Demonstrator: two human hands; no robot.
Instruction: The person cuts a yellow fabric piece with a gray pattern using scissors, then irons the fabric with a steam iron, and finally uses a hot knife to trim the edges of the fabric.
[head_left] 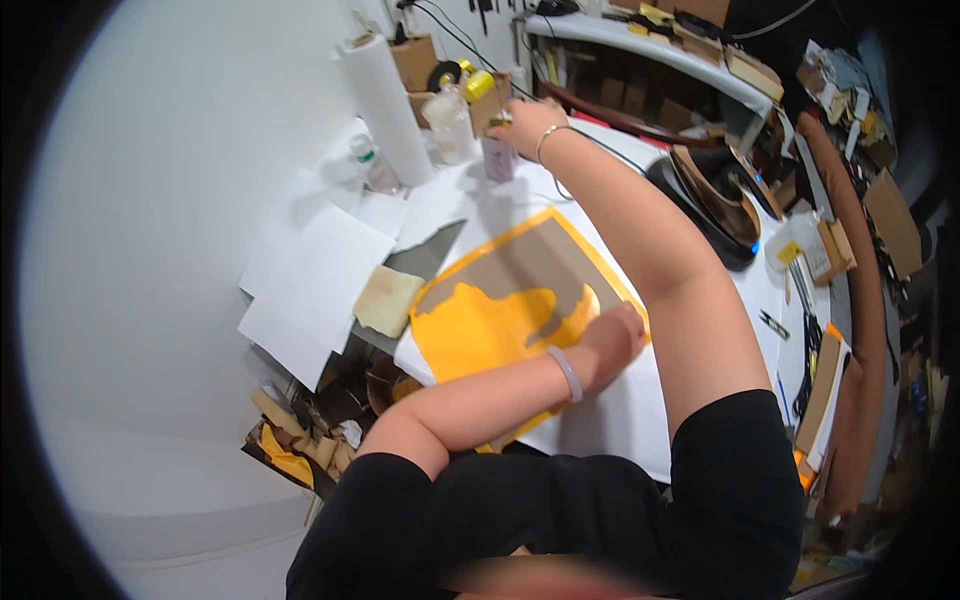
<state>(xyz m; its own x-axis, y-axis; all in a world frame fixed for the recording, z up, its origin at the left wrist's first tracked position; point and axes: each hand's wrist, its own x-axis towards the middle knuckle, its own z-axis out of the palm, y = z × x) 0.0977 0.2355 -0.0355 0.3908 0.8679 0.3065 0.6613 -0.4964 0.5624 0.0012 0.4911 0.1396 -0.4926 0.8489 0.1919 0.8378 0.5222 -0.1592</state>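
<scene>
On the white-covered table lies a grey-brown rectangular sheet (510, 255) with yellow-orange borders; a large uneven yellow-orange patch (480, 325) covers its nearer left part. My left hand (610, 348), a pale bangle on its wrist, rests curled over the sheet's right side. Its fingers are closed, and what they may hold is hidden. My right arm reaches far across the table. At the far side my right hand (535, 125) has its fingers closed around the top of a small greyish-purple jar (499, 160). A cream block like a sponge (388, 300) sits against the sheet's left edge.
White papers (315, 265) overlap at the left. Behind them stand a clear bottle (374, 165), a white paper roll (385, 110) and a plastic-wrapped container (450, 125). A dark rounded device (710, 205) sits right of my right arm, with small snips (773, 324) nearer.
</scene>
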